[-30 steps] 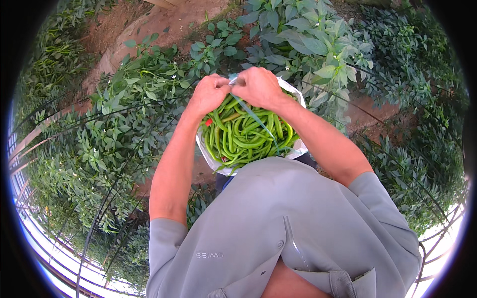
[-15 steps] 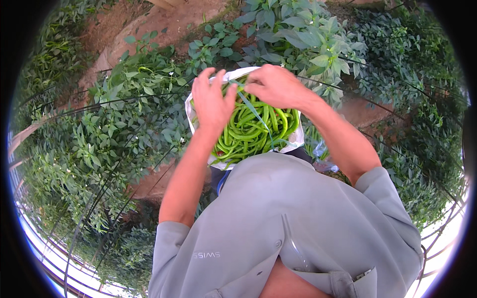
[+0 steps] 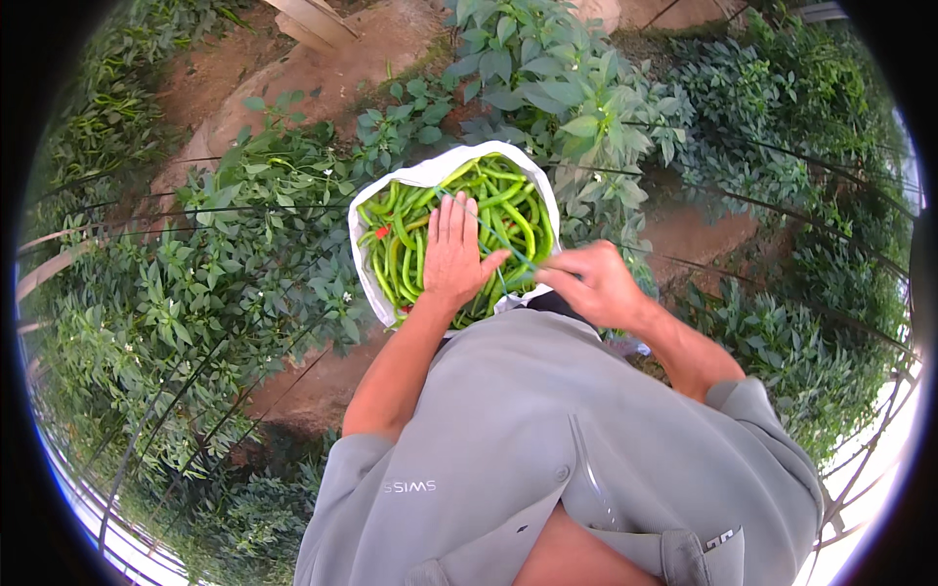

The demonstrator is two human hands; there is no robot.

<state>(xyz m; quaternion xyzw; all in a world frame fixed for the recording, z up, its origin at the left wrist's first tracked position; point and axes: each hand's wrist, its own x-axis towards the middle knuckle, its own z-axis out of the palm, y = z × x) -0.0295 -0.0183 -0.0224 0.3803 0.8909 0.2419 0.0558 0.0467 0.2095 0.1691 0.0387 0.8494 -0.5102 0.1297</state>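
Observation:
A white sack stands in front of me, its mouth wide and filled with long green peppers. A few red bits show among them. My left hand lies flat on the peppers, fingers stretched out and thumb apart. A thin blue-green string runs across the sack's mouth, passing close to my left hand. At the sack's right rim, my right hand is closed on the string's end, pulled to the right.
Leafy pepper plants with small white flowers crowd both sides and the far side. Dark thin lines stretch through the rows. Bare reddish soil and a pale post lie beyond the sack.
Both hands have left the sack's far rim. The left came down flat onto the peppers; the right moved toward me and rightward with the string. The sack's mouth now shows wider.

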